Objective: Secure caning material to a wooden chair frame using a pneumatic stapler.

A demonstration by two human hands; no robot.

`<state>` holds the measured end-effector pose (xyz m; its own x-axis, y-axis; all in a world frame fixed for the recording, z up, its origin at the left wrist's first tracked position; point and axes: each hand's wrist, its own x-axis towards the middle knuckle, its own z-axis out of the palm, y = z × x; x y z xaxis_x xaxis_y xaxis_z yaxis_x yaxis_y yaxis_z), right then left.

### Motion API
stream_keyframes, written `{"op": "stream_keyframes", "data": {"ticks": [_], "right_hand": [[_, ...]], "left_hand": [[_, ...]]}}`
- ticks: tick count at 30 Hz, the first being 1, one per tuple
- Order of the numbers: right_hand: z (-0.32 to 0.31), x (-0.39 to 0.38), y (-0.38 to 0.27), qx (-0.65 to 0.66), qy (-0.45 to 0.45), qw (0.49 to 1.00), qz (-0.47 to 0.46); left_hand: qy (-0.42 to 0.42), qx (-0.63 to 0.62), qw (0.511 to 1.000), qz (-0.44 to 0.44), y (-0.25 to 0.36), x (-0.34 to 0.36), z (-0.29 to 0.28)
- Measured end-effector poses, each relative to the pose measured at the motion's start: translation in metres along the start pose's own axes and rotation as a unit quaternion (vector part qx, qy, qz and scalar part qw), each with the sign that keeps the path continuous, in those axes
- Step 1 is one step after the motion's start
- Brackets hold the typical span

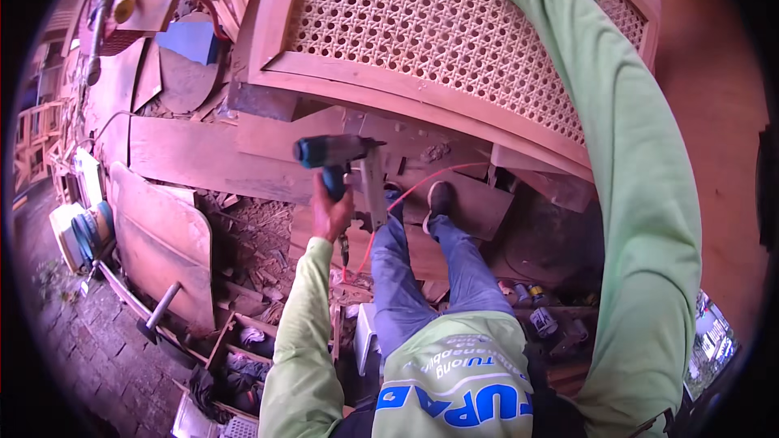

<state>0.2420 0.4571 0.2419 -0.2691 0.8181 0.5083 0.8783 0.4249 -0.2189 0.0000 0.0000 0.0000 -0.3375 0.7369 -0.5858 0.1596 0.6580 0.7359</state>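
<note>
My left hand (333,209) is wrapped round the blue-black grip of a pneumatic nail gun (337,150) with a long magazine; a red air hose runs below it. Above and beyond the gun is a wooden-framed panel with woven cane mesh (414,24). My right arm (633,178) in its pale green sleeve reaches up across the panel's right side; my right hand is out of sight at the top edge.
Wooden boards (170,154) and scrap cover the ground beside my feet (438,199). A curved plywood sheet (154,243) leans at left, near a blue hose coil (89,235) and metal clamp (162,308). A blue piece (187,39) lies upper left, cans (540,316) lower right.
</note>
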Motion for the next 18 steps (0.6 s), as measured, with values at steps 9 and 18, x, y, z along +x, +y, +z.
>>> {"op": "stream_keyframes", "data": {"ticks": [9,18], "right_hand": [[0.006,0.012,-0.008,0.005,0.089,0.995,-0.046],[0.012,-0.013,-0.002,0.024,0.015,1.0,-0.012]], "left_hand": [[0.27,-0.189,0.944,0.016,0.141,-0.171,-0.119],[0.185,-0.285,0.899,0.275,0.297,-0.199,-0.194]]}}
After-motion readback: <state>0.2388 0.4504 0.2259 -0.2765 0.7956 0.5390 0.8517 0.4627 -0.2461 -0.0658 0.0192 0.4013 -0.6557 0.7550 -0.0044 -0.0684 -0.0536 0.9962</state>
